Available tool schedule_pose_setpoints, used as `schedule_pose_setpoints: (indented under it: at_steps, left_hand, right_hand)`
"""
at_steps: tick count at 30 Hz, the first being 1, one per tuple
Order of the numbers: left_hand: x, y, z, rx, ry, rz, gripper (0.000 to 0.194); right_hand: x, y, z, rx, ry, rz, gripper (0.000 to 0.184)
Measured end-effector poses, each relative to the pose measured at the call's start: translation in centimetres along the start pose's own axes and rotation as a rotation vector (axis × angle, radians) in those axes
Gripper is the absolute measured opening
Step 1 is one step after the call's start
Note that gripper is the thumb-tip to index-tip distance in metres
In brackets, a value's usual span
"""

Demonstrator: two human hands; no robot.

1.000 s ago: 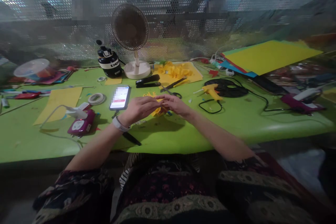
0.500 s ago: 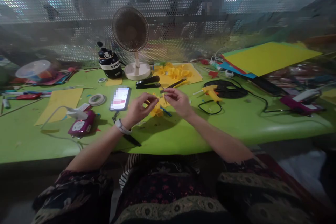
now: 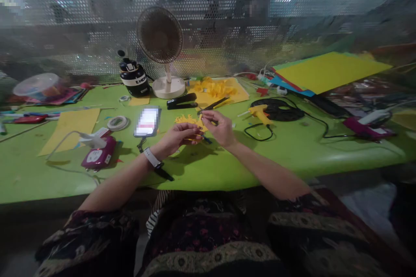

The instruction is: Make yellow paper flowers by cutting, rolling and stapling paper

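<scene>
Resting far to the left of the hands, a clear tub [image 3: 37, 85] is set on the worktop [image 3: 191, 173], with a red pen [image 3: 30, 119] placed nearer the worktop's front. Between these and the left wrist, a yellow sheet [image 3: 73, 127] is laid flat; its lower right part is crossed by a cable joined to a purple adapter [image 3: 99, 156]. A tape roll [image 3: 117, 123] is placed beyond the adapter, and a bottle [image 3: 134, 81] is stood farther back. Just beyond the left wrist, a lit phone [image 3: 147, 122] is laid. By the left hand [image 3: 180, 136], yellow paper [image 3: 186, 119] is grasped between curled fingers, its fringed part left showing beyond them. Behind that hand, a fan [image 3: 168, 87] and a black stapler [image 3: 182, 101] are stood. By the right hand [image 3: 221, 130], thumb and forefinger are pinched together at the paper's right side; whether anything small is gripped there cannot be told. Beyond the right hand, yellow petals [image 3: 216, 87] are heaped on an orange sheet [image 3: 242, 89]. To its right, a glue gun [image 3: 260, 113] is rested against a black pad [image 3: 281, 109]. Farther right, coloured sheets [image 3: 331, 71] are stacked.
</scene>
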State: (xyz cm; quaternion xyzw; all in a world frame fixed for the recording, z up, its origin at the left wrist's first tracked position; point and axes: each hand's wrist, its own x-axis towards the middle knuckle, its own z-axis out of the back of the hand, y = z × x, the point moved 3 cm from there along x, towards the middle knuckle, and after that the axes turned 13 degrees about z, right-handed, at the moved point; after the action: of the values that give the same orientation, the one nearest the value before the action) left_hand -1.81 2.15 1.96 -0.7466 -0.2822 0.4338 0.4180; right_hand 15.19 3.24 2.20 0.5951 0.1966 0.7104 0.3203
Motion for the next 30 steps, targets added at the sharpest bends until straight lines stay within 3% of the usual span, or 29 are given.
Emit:
schedule_pose_setpoints:
  at_steps: [4,9,13,16,19,22,24,26,30]
  left_hand:
    - [-0.2,-0.5,0.4,-0.005,-0.029,-0.029,0.019]
    - [0.2,-1.2,1.6,0.006,-0.094,-0.129,0.020]
    - [0.4,-1.9,2.6,0.012,-0.129,-0.167,0.018]
    - [0.2,-3.1,3.6,-0.031,-0.198,-0.252,0.017]
    - [0.0,-4.4,4.9,-0.120,-0.284,-0.365,0.013]
    - [0.2,-4.8,5.9,-0.147,-0.330,-0.378,0.011]
    - [0.5,-4.6,6.2,-0.123,-0.326,-0.341,0.012]
    - [0.7,-4.3,6.1,-0.091,-0.302,-0.299,0.012]
    - [1.0,-3.7,5.7,-0.039,-0.257,-0.245,0.013]
  right_hand:
    - [0.7,-0.1,0.6,0.027,-0.038,0.037,0.029]
    - [3.2,-3.2,4.1,-0.087,-0.216,-0.057,0.022]
    - [4.3,-6.8,5.9,-0.269,-0.110,-0.209,0.012]
    - [4.3,-6.9,6.0,-0.367,-0.037,-0.222,0.013]
    - [3.9,-5.0,5.0,-0.379,0.144,-0.237,0.013]
    - [2.8,-2.7,2.8,-0.312,0.639,-0.296,0.020]
    - [2.1,-1.5,1.8,-0.381,0.837,-0.268,0.028]
    - [1.5,-0.9,1.0,-0.475,0.939,-0.251,0.025]
    - [1.1,-1.0,0.9,-0.568,0.970,-0.300,0.014]
